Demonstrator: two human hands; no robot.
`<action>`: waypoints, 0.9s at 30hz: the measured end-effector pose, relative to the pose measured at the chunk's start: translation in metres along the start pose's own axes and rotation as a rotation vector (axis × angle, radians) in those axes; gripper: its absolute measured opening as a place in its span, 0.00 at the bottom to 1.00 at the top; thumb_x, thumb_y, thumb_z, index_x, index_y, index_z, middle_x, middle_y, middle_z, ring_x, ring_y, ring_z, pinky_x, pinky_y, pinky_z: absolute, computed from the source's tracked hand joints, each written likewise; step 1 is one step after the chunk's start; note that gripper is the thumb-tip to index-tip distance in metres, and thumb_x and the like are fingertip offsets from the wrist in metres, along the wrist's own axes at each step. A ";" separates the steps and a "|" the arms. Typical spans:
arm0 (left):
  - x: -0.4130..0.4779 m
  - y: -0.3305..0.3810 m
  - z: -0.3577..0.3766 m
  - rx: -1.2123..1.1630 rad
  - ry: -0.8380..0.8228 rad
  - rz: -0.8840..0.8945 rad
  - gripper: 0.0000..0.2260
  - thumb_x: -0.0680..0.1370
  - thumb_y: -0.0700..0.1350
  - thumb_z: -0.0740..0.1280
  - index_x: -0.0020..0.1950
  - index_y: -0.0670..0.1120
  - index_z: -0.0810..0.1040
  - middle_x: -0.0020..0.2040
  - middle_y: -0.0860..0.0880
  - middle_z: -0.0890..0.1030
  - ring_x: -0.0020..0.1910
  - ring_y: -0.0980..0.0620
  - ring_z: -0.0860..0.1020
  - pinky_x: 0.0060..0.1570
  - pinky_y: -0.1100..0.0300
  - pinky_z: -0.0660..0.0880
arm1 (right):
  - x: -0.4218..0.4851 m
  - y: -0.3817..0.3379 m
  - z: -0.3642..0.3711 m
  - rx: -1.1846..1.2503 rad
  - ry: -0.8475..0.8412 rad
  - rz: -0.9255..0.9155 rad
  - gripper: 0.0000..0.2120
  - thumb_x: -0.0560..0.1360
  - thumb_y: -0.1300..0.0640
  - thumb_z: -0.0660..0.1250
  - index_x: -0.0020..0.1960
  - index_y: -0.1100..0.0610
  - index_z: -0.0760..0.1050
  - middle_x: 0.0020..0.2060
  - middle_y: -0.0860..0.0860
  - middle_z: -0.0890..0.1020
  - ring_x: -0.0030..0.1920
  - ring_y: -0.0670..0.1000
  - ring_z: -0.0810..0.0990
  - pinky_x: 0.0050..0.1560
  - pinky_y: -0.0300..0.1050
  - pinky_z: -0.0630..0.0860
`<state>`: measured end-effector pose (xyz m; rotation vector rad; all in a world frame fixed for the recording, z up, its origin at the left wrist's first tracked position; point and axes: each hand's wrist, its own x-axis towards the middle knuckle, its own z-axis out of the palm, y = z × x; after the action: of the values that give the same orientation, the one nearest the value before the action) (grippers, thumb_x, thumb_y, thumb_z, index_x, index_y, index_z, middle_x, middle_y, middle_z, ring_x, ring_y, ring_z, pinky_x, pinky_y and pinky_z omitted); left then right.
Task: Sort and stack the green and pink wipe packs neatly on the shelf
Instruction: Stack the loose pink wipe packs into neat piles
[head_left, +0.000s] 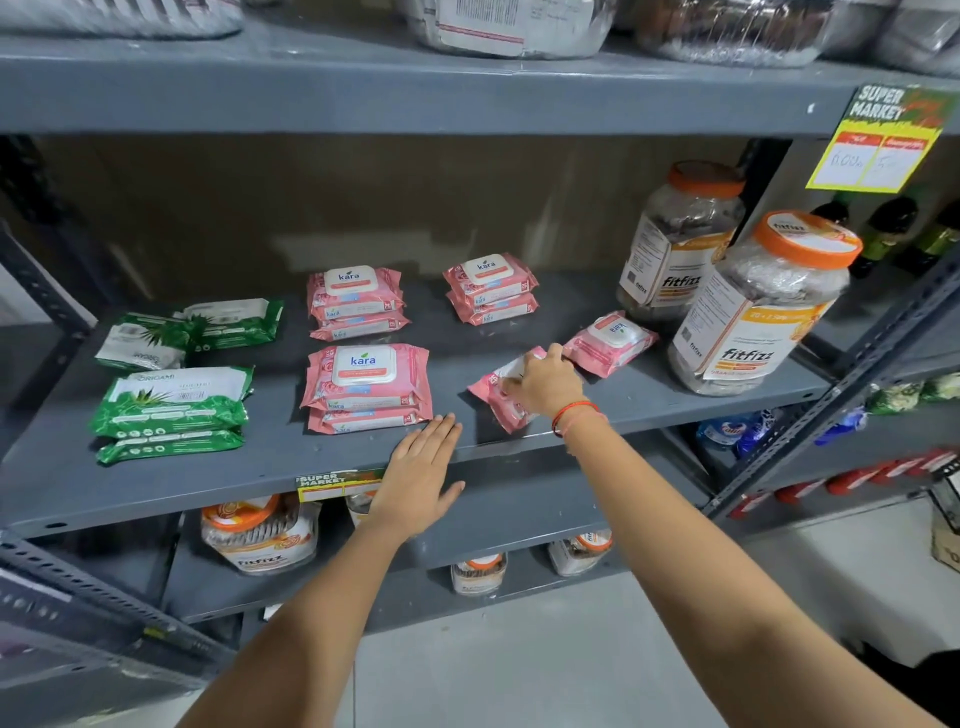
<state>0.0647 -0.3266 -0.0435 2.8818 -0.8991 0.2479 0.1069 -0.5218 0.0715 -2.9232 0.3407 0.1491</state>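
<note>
a person is standing at a grey metal shelf and is reaching in with two bare arms.

the right hand is lying on top of a loose pink plastic wipe pack near the front of the shelf. its fingers are bending down over the pack and touching it, but i cannot tell if they are really gripping it. a red string band is sitting around that wrist. this pack is lying tilted, not in a pile.

the left hand is resting flat on the front edge of the shelf with its fingers straight and close together. it is holding nothing. its fingertips are just beside the front pile of pink wipe packs.

another loose pink pack with a white lid is lying just behind the right hand, near two big clear jars with orange lids.

two more small piles of pink packs are sitting at the back, one in the middle and one to the right of it.

the green and white wipe packs are staying on the left side. one pile is at the front, and some more green packs are lying unevenly behind it.
</note>
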 end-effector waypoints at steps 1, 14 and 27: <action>0.000 0.000 0.000 0.002 -0.002 0.003 0.33 0.75 0.55 0.65 0.73 0.41 0.58 0.74 0.43 0.61 0.72 0.45 0.60 0.70 0.49 0.57 | 0.002 0.004 -0.008 0.035 -0.046 -0.007 0.28 0.77 0.44 0.61 0.69 0.62 0.66 0.67 0.60 0.66 0.66 0.61 0.69 0.65 0.52 0.68; 0.000 0.003 -0.001 0.018 0.009 -0.003 0.34 0.75 0.57 0.63 0.75 0.43 0.55 0.75 0.44 0.57 0.74 0.47 0.55 0.70 0.51 0.52 | 0.019 0.044 0.006 0.155 -0.144 -0.261 0.35 0.71 0.49 0.73 0.74 0.49 0.63 0.76 0.57 0.59 0.75 0.59 0.58 0.73 0.51 0.57; 0.002 0.013 -0.003 0.048 -0.008 -0.019 0.39 0.73 0.63 0.61 0.75 0.42 0.52 0.75 0.45 0.54 0.74 0.48 0.52 0.69 0.51 0.46 | 0.009 0.023 0.023 0.118 0.009 -0.123 0.36 0.72 0.45 0.70 0.75 0.50 0.60 0.72 0.57 0.64 0.74 0.59 0.58 0.69 0.55 0.66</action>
<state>0.0583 -0.3383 -0.0395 2.9358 -0.8780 0.2603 0.1085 -0.5410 0.0440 -2.8191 0.1639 0.0940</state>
